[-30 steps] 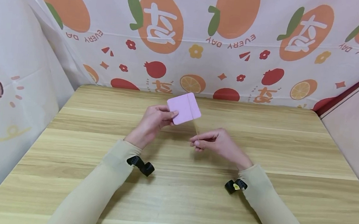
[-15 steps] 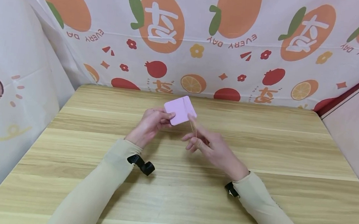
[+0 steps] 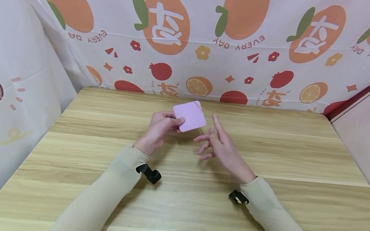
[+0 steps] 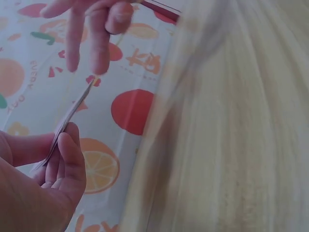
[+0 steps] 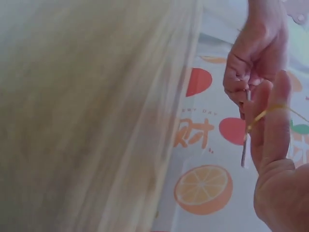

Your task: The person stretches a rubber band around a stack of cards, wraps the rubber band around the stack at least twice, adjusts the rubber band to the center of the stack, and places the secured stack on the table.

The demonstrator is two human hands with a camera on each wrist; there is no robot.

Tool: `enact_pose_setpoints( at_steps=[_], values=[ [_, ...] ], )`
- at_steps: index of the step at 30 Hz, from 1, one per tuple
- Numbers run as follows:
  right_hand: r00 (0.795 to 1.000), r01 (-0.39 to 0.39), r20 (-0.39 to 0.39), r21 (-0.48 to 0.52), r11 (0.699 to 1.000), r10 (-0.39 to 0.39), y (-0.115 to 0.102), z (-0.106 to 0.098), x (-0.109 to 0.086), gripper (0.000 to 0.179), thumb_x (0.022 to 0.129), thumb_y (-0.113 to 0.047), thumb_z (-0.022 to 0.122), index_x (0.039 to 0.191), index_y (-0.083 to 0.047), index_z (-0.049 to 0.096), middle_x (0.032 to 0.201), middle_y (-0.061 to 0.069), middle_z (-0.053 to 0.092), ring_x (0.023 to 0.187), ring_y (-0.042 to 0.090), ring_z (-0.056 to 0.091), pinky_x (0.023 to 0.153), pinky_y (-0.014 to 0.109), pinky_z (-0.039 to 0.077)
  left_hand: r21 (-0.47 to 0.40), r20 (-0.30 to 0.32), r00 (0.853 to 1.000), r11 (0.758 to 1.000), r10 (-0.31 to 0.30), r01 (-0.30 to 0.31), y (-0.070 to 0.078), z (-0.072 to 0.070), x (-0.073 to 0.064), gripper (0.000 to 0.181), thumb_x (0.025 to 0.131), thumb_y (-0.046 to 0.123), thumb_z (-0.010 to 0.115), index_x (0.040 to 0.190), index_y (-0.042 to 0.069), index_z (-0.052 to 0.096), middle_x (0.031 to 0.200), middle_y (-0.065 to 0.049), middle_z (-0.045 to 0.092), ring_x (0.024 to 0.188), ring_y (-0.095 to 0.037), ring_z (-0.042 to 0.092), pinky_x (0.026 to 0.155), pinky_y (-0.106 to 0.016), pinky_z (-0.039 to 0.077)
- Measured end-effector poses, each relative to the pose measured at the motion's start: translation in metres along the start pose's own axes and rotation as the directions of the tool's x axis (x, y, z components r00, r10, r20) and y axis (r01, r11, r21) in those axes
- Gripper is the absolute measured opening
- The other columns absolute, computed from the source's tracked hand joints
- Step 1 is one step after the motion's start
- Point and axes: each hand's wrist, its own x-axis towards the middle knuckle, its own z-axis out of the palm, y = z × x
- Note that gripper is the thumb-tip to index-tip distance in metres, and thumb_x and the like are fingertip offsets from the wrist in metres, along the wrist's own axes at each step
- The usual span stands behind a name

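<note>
A pink square card [image 3: 190, 117] with rounded corners is held tilted above the far part of the table. My left hand [image 3: 160, 128] pinches its near left side between thumb and fingers. In the left wrist view the thin card [image 4: 73, 110] shows edge-on. A thin yellow rubber band [image 5: 261, 114] lies across the fingers of my right hand [image 3: 226, 148] and runs to the card. A faint line crosses the card's upper right corner. My right fingers are spread, just right of the card and apart from it in the head view.
A wood-grain table [image 3: 176, 204] lies under both hands. Behind it hangs a white curtain [image 3: 190, 60] printed with fruit. Another pale cloth [image 3: 7, 150] closes off the left side. Black wrist cameras sit on both sleeves.
The right hand pinched the rubber band below the card; its fingers have since spread with the band across them. The card has turned slightly, and the line across it now sits at its upper corner.
</note>
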Motion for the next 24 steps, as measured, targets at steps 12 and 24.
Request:
enact_pose_setpoints(
  at_steps=[12, 24],
  values=[
    [0.998, -0.060, 0.003, -0.012, 0.998, 0.060, -0.004, -0.020, 0.004, 0.062, 0.107, -0.046, 0.027, 0.143, 0.001, 0.046, 0.103, 0.025, 0.068, 0.076, 0.032, 0.068, 0.069, 0.045, 0.057, 0.072, 0.010, 0.994, 0.992, 0.105, -0.105, -0.003, 0.004, -0.001, 0.009, 0.085, -0.008, 0.066, 0.091, -0.015, 0.065, 0.069, -0.005, 0.062, 0.057, -0.012, 0.059, 0.053, -0.023, 0.050],
    [0.982, -0.177, 0.103, 0.195, 0.965, 0.159, 0.005, -0.030, 0.009, 0.070, 0.105, -0.049, 0.027, 0.141, 0.009, 0.044, 0.102, 0.019, 0.069, 0.075, 0.018, 0.068, 0.074, 0.036, 0.057, 0.100, 0.026, 0.992, 0.987, 0.127, -0.129, -0.002, 0.003, 0.000, 0.011, 0.085, -0.008, 0.066, 0.094, -0.014, 0.065, 0.072, -0.005, 0.065, 0.058, -0.013, 0.059, 0.055, -0.024, 0.050]
  ],
)
